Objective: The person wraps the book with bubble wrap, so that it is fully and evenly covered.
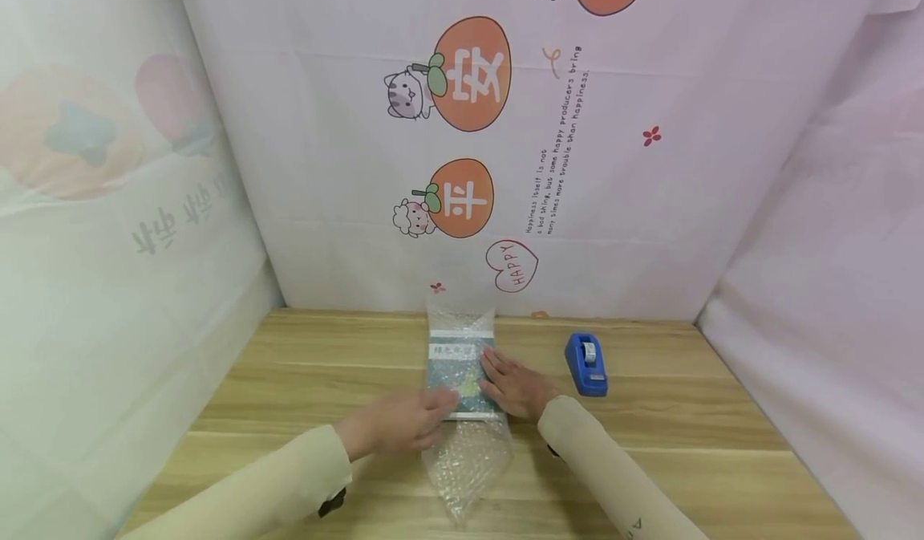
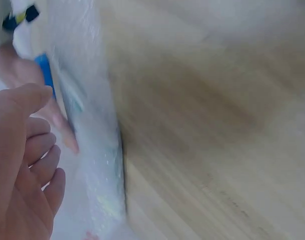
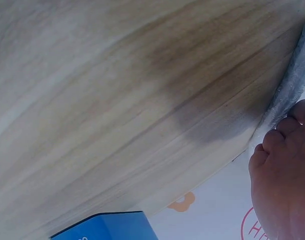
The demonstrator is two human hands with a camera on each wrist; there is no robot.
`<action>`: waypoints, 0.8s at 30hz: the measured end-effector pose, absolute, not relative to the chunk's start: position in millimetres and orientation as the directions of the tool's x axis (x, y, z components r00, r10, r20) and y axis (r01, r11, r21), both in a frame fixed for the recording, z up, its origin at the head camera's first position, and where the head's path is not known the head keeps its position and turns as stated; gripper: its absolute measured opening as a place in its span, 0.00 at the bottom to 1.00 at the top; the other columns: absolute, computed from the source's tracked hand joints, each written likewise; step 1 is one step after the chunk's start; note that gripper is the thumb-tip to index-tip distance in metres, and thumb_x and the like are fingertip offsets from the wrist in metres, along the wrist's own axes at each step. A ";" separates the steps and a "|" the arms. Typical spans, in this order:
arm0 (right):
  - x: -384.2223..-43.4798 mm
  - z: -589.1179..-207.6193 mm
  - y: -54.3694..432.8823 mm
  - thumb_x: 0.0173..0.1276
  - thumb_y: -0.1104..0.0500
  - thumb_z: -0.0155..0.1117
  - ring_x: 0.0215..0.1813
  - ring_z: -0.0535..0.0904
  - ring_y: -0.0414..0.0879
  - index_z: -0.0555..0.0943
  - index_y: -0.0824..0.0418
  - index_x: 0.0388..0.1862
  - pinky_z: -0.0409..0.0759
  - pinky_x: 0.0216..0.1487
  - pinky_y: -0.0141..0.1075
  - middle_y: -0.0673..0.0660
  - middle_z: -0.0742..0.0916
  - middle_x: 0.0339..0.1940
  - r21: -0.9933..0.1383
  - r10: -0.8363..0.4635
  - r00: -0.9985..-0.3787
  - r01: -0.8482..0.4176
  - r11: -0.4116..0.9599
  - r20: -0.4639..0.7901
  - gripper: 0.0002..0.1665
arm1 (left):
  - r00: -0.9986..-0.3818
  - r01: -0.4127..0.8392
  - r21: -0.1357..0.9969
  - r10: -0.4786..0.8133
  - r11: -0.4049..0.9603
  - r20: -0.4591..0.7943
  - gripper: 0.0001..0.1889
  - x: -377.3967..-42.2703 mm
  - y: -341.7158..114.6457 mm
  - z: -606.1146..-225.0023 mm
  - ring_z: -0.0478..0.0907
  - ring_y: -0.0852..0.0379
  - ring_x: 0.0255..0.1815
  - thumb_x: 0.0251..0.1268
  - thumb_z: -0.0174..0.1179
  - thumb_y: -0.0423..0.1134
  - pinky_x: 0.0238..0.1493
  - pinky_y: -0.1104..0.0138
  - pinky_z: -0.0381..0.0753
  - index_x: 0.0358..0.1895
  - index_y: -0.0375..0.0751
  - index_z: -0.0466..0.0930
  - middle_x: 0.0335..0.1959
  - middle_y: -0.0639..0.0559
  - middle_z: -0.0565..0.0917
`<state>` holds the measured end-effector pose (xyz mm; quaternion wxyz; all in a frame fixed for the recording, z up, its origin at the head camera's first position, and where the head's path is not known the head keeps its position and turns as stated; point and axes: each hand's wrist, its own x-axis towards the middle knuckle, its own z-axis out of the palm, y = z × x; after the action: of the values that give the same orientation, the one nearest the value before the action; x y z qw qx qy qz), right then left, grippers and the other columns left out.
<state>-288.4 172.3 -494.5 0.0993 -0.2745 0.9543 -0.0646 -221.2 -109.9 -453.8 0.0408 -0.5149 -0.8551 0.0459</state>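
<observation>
A book (image 1: 442,373) with a blue-green cover and white bands lies on the table, inside clear bubble wrap (image 1: 468,460). The wrap extends past both its far and near ends, and the near end narrows to a point. My right hand (image 1: 516,383) rests on the book's right side through the wrap, fingers extended. Over the lower left edge of the bundle is my left hand (image 1: 400,424); the left wrist view shows its fingers (image 2: 42,147) loosely bent with nothing between them. Whether they touch the wrap is unclear.
A blue tape dispenser (image 1: 587,366) with a roll of tape stands to the right of the right hand. Printed white cloth (image 1: 346,171) hangs behind the wooden table (image 1: 325,363) and along both sides.
</observation>
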 end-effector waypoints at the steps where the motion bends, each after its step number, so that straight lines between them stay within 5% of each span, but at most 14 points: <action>1: -288.4 -494.8 172.1 0.89 0.41 0.33 0.90 0.50 0.57 0.51 0.65 0.88 0.56 0.89 0.51 0.62 0.55 0.90 -0.177 -0.534 -0.831 -0.508 0.843 -0.159 0.40 | -0.438 0.887 -0.147 0.898 0.437 0.023 0.29 -216.6 -110.0 -453.4 0.76 0.48 0.76 0.81 0.57 0.47 0.75 0.58 0.78 0.77 0.35 0.70 0.78 0.42 0.74; 11: -288.7 -495.6 172.1 0.89 0.42 0.32 0.90 0.50 0.58 0.51 0.65 0.88 0.55 0.88 0.54 0.63 0.55 0.90 -0.174 -0.540 -0.827 -0.515 0.839 -0.156 0.40 | -0.285 0.936 -0.206 0.958 0.286 0.035 0.33 -178.3 -103.0 -467.1 0.76 0.55 0.76 0.78 0.59 0.54 0.72 0.64 0.80 0.78 0.42 0.70 0.78 0.48 0.75; 24: -290.4 -496.3 171.3 0.89 0.40 0.30 0.91 0.47 0.56 0.49 0.63 0.88 0.53 0.89 0.53 0.60 0.52 0.91 -0.212 -0.523 -0.835 -0.487 0.847 -0.171 0.41 | -0.256 0.942 -0.188 0.958 0.277 0.132 0.25 -162.7 -96.4 -489.7 0.77 0.59 0.74 0.84 0.55 0.45 0.71 0.68 0.80 0.78 0.43 0.72 0.75 0.52 0.78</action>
<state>-290.4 171.3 -496.3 0.1119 -0.2646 0.9545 -0.0801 -162.7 -96.4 -489.7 0.1101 -0.6001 -0.7915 0.0351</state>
